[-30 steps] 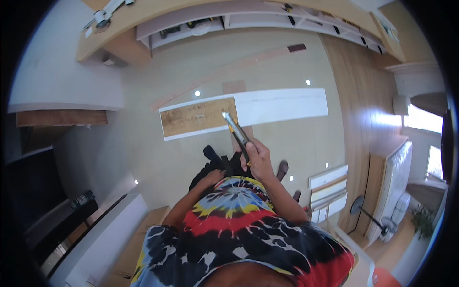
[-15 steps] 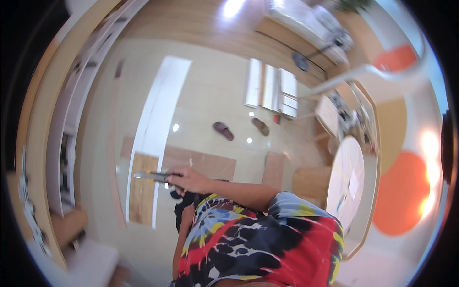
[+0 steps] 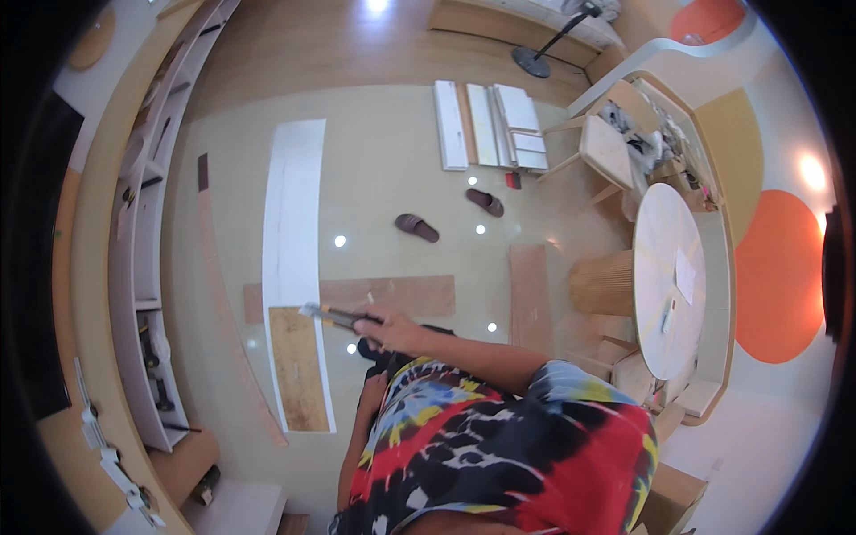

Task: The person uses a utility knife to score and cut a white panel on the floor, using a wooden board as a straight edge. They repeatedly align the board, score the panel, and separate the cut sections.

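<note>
My right hand [image 3: 392, 331] is closed round a long, narrow hand tool [image 3: 334, 314] with a silvery tip and dark and yellow parts; its exact kind is unclear. The tool points left, above the place where a long white board [image 3: 293, 209] meets a brown wooden piece [image 3: 300, 370]. That brown piece lies on the near end of the white board, on the floor. My left hand [image 3: 373, 390] hangs low beside my body, near dark cloth, and its fingers cannot be made out.
Thin brown strips [image 3: 388, 294] lie crosswise and at the right [image 3: 530, 294]. A curved strip [image 3: 227, 285] lies left. Two slippers [image 3: 416, 227] sit ahead, before stacked white panels [image 3: 450, 125]. A round table [image 3: 669, 285] and chair [image 3: 606, 147] stand right, a shelf unit [image 3: 147, 267] left.
The view has turned and shifted, so the room sits differently in the picture. My right hand still holds the tool, whose tip now appears near the brown piece's far edge.
</note>
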{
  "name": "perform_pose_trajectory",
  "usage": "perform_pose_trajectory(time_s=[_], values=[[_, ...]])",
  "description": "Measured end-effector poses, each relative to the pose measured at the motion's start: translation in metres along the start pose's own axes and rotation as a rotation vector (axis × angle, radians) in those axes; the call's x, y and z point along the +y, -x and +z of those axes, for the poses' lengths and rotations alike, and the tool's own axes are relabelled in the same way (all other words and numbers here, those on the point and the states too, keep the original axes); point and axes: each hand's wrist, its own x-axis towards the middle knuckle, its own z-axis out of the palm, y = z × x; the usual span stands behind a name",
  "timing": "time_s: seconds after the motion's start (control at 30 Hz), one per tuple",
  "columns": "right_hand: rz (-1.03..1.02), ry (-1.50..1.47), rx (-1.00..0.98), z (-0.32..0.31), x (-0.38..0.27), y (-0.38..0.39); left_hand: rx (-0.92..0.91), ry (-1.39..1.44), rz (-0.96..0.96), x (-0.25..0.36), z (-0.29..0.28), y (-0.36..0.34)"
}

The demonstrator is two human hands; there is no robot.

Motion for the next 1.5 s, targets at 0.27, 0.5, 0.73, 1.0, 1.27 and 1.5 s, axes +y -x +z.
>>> perform_pose_trajectory(time_s=[0.27, 0.5, 0.73, 1.0, 1.27, 1.5], values=[[-0.056, -0.336, 0.235, -0.031, -0.038, 0.005, 0.244, 0.3, -0.147, 0.024, -0.068, -0.019], [-0.151, -0.355, 0.337, -0.089, -0.071, -0.05, 0.217, 0.332, -0.264, 0.042, -0.145, -0.082], [-0.19, -0.393, 0.467, -0.203, -0.141, -0.158, 0.17, 0.359, -0.318, 0.151, -0.201, -0.205], [-0.162, -0.156, 0.432, -0.344, -0.278, -0.257, 0.148, 0.354, -0.088, 0.443, -0.271, -0.352], [-0.469, 0.123, 0.58, -0.413, -0.385, -0.401, -0.049, 1.062, 0.174, 0.673, -0.31, -0.51], [-0.192, 0.108, 0.324, -0.566, -0.492, -0.448, -0.307, 0.838, 0.033, 0.78, -0.335, -0.696]])
